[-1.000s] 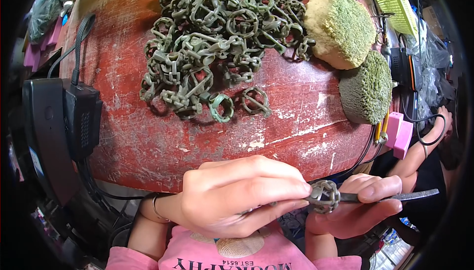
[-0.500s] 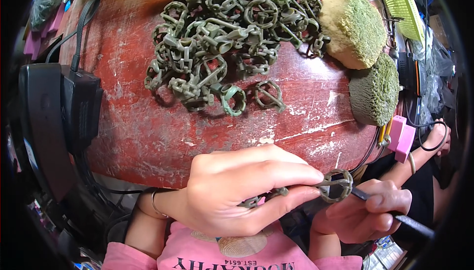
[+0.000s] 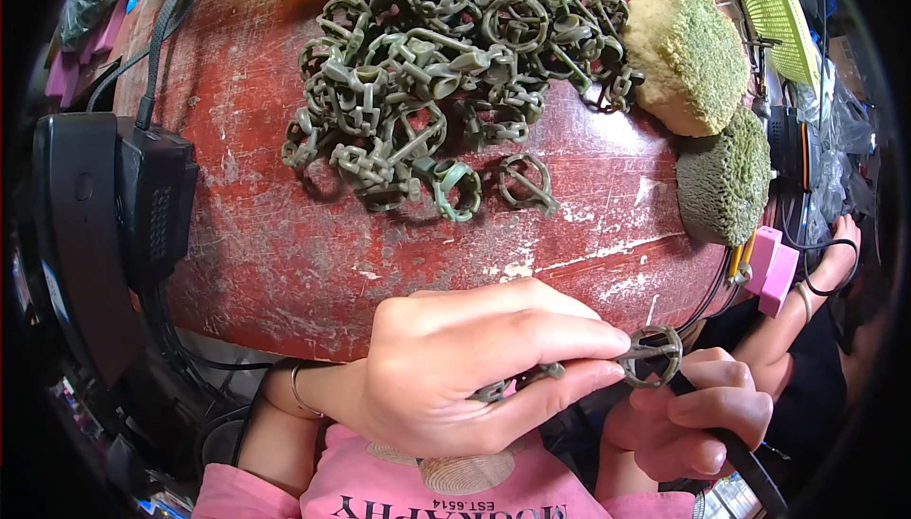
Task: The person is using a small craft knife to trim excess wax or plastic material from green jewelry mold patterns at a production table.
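My left hand (image 3: 484,362) is closed over a dark green carved chain piece with links, pinched between thumb and fingers. Its ring with a crossbar (image 3: 652,357) sticks out past my fingertips to the right; other links show under my palm. Closed around a dark, flat, narrow tool (image 3: 745,467), file-like in shape, is my right hand (image 3: 697,415). The tool's tip meets or nearly touches the ring's lower right side; the exact contact is hard to see. Both hands are in front of the table's near edge.
A heap of similar green ring-and-chain pieces (image 3: 427,64) covers the far middle of the red worn table (image 3: 275,244). Two rough blocks, one yellowish (image 3: 683,49), one grey-green (image 3: 723,177), stand right. Black devices (image 3: 152,206) and cables flank the left. Another person's arm (image 3: 783,324) is at right.
The tool in my right hand has turned to a steeper slant, and that hand has shifted slightly left. My left hand and the ring have barely moved. The other person's arm has shifted slightly.
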Demonstrator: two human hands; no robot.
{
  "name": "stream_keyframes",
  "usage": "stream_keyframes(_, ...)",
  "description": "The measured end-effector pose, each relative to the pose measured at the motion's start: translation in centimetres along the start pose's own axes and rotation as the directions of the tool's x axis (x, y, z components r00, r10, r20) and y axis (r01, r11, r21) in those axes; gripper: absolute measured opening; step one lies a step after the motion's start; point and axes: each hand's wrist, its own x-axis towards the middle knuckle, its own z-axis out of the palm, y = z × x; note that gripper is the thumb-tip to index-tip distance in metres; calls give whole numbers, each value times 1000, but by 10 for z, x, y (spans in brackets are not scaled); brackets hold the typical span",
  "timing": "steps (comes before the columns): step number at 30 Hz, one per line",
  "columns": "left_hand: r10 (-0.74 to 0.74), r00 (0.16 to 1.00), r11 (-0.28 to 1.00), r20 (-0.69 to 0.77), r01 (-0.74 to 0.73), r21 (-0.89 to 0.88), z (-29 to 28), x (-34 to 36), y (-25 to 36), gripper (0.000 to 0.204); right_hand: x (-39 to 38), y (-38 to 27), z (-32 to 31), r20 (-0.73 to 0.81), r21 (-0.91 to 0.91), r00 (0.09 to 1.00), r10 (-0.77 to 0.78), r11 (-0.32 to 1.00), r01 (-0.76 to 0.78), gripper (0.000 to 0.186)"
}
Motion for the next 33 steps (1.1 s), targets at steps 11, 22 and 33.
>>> stream_keyframes(11,-41,999,999,-7,41,3,-1,0,-1,15,-5,-12,6,24,-194,998,-63,979,67,37)
stream_keyframes(22,-97,995,991,22,99,-92,-2,1,0,13,-7,-6,12,-78,-49,995,-65,997,62,32)
stream_keyframes(33,-54,998,993,10,55,-107,-2,0,-2,14,-10,1,16,-248,158,968,34,987,6,34)
